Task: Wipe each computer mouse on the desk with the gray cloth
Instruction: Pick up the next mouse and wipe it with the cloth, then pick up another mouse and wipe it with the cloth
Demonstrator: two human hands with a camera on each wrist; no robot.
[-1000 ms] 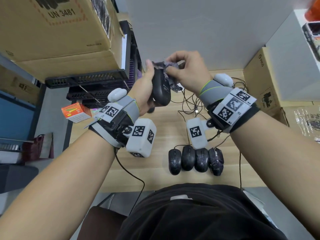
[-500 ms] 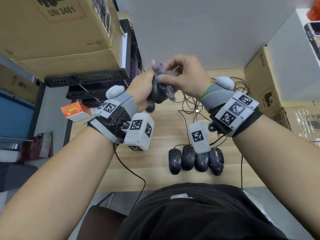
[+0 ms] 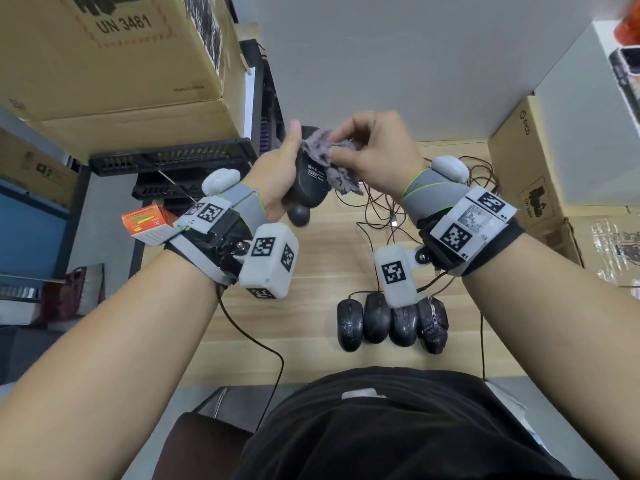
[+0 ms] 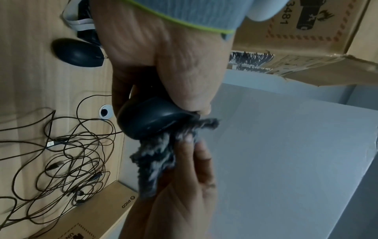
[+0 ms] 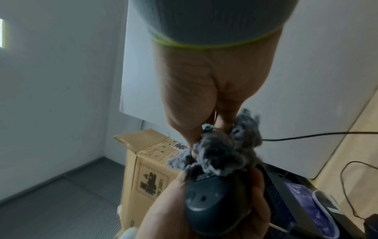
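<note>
My left hand [image 3: 282, 171] grips a black computer mouse [image 3: 310, 183] in the air above the desk's far side, its labelled underside turned toward me. My right hand [image 3: 363, 150] pinches the fuzzy gray cloth [image 3: 329, 161] and holds it against that underside. The left wrist view shows the mouse [image 4: 151, 118] with the cloth [image 4: 157, 155] bunched under it. The right wrist view shows the cloth [image 5: 223, 153] on top of the mouse [image 5: 214, 202]. Several more black mice [image 3: 391, 320] lie side by side near the desk's front edge. Another mouse [image 3: 298, 215] lies below my left hand.
A tangle of thin black cables [image 3: 384, 209] lies on the wooden desk [image 3: 311, 327] right of centre. Cardboard boxes [image 3: 114, 57] are stacked at the left, another box [image 3: 530, 168] at the right. A small orange box [image 3: 145, 225] sits off the desk's left edge.
The mouse has been turned so its labelled underside faces me. My right hand has shifted the cloth across it, and both hands have moved slightly.
</note>
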